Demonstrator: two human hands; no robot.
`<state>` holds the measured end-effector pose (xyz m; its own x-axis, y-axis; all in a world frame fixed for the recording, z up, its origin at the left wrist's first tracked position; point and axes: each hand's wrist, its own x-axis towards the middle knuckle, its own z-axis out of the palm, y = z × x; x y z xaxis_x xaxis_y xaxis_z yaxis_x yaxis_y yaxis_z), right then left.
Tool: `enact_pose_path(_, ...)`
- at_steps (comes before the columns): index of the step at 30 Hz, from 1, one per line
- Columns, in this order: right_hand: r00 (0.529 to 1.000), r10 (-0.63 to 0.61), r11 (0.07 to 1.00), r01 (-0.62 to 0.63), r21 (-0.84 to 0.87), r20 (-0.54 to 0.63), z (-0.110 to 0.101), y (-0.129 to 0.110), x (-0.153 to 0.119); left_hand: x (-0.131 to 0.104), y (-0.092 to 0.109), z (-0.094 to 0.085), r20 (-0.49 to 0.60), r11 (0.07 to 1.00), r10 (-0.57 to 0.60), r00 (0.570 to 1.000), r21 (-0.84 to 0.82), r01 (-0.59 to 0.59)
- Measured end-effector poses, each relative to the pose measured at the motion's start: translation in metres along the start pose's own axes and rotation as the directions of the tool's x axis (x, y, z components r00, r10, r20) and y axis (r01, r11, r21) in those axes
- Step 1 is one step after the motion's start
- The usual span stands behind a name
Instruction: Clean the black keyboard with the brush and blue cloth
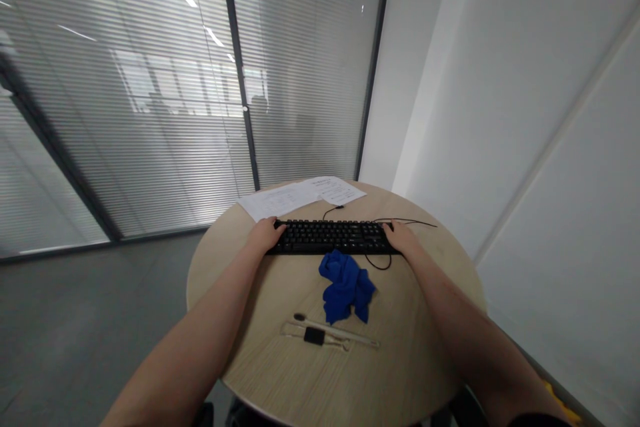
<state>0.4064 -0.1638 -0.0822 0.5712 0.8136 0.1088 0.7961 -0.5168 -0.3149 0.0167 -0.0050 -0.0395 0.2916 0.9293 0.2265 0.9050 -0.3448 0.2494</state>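
Observation:
A black keyboard [330, 238] lies across the round wooden table. Its left end is gripped by my left hand [267, 235], thumb over the top edge and the other fingers mostly hidden behind it. At the opposite end, my right hand [401, 238] holds the keyboard the same way. Just in front of the keyboard sits a crumpled blue cloth [345, 285], close to its near edge. Nearer to me are a thin pale stick with a dark oval tip [340, 331] and a black binder clip [315, 335] with wire handles, side by side.
Printed paper sheets [285, 200] lie at the table's far edge. A black cable [380, 265] loops out beside the keyboard, and its plug end [340, 207] rests behind. The round table [280, 380] stands near a white wall [540, 147] and a glass partition with blinds [165, 113].

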Motion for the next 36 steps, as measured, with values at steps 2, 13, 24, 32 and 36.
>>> enact_pose_path(2, 1.000, 0.013, 1.000, -0.013, -0.013, -0.002, -0.003, -0.002, -0.003, 0.000, 0.000, 0.000, 0.002, 1.000, -0.001, 1.000, -0.005, 0.001)
enact_pose_path(13, 0.999, 0.036, 0.999, -0.036, -0.033, -0.015, -0.009, -0.006, -0.010, -0.002, 0.002, -0.003, 0.021, 1.000, -0.013, 1.000, 0.001, 0.013)
enact_pose_path(24, 0.995, 0.093, 0.995, -0.095, -0.035, -0.046, -0.023, -0.013, -0.023, 0.000, 0.001, 0.000, 0.012, 0.998, -0.005, 1.000, -0.060, 0.006)
enact_pose_path(32, 0.794, -0.516, 0.816, 0.570, 0.097, -0.323, -0.079, -0.082, -0.089, -0.001, -0.002, 0.003, -0.049, 0.971, -0.124, 0.991, -0.212, 0.111)
enact_pose_path(36, 0.394, -0.913, 0.408, 0.874, 0.263, 0.106, -0.091, -0.126, -0.152, -0.004, -0.002, 0.004, -0.068, 0.962, -0.178, 0.982, -0.222, 0.159)
